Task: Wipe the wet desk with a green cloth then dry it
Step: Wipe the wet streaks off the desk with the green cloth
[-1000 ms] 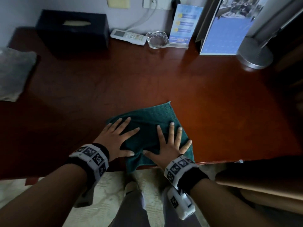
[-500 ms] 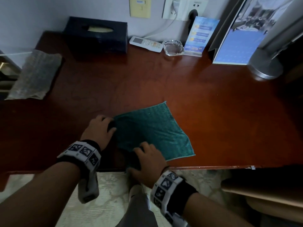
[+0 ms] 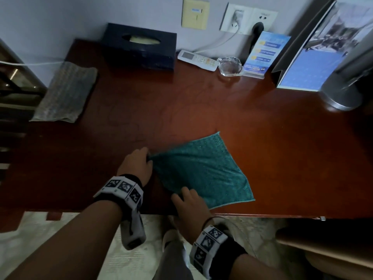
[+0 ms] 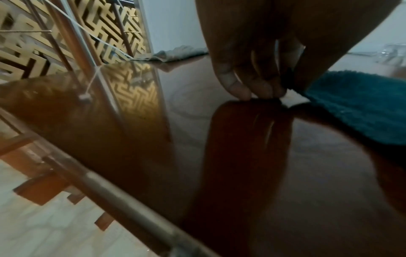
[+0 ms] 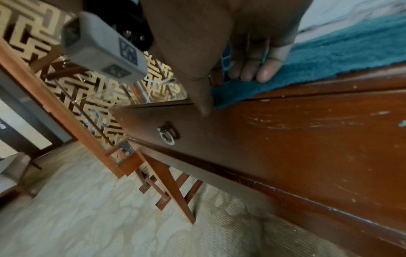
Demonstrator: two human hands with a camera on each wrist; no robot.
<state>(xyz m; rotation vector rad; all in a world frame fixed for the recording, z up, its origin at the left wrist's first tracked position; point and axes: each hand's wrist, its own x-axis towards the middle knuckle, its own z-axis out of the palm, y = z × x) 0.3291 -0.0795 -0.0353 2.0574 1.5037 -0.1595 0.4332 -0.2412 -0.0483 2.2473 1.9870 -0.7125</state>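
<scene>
A green cloth (image 3: 201, 170) lies spread flat on the dark red wooden desk (image 3: 272, 138), near its front edge. My left hand (image 3: 139, 164) pinches the cloth's left corner; in the left wrist view the fingertips (image 4: 259, 90) touch the desk beside the lifted green cloth (image 4: 356, 104). My right hand (image 3: 189, 201) grips the cloth's near corner at the desk edge; in the right wrist view its fingers (image 5: 257, 69) curl over the green cloth (image 5: 329, 57) and the thumb lies under the corner. Faint wet streaks (image 3: 141, 118) show on the desk behind the cloth.
A grey cloth (image 3: 64, 96) lies at the desk's left end. Along the back wall stand a dark tissue box (image 3: 139, 45), a remote (image 3: 197, 59), a glass ashtray (image 3: 230, 66), a blue card stand (image 3: 260, 55), a calendar (image 3: 314, 57) and a lamp base (image 3: 341, 96).
Both hands went from lying flat on the cloth to pinching its left and near corners. The cloth now lies spread wider, and the head view has tilted up.
</scene>
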